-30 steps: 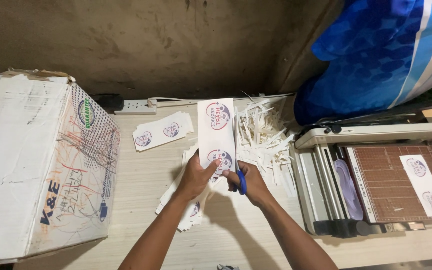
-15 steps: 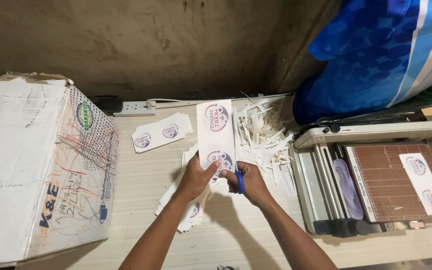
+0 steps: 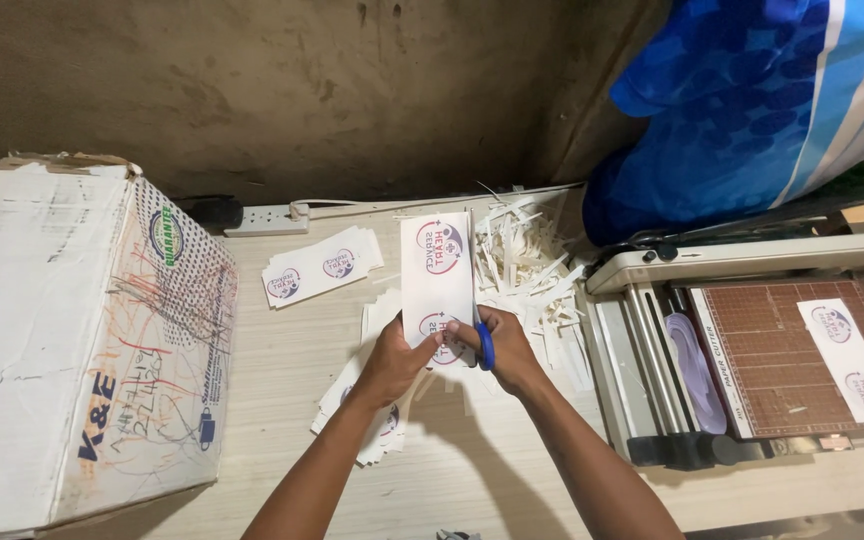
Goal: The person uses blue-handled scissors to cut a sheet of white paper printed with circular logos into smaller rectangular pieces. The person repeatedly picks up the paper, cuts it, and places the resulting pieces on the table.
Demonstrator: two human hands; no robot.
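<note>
My left hand (image 3: pixel 395 358) grips the near end of a tall white paper strip (image 3: pixel 436 262) printed with two round red-and-blue emblems. My right hand (image 3: pixel 508 350) is closed around blue-handled scissors (image 3: pixel 485 345), which sit at the strip's lower right edge. Both hands are close together over the middle of the pale wooden table (image 3: pixel 282 400). Under the left hand lies a loose pile of cut printed slips (image 3: pixel 372 415).
A big white cardboard box (image 3: pixel 72 330) stands at the left. A stack of printed slips (image 3: pixel 320 266) and a heap of paper offcuts (image 3: pixel 532 255) lie behind. A paper cutter (image 3: pixel 782 355) holding a printed strip (image 3: pixel 852 360) sits right. A power strip (image 3: pixel 264 216) lies by the wall.
The paper strip has tilted slightly and the hands have shifted a little along it; the scissors stay at its lower right edge.
</note>
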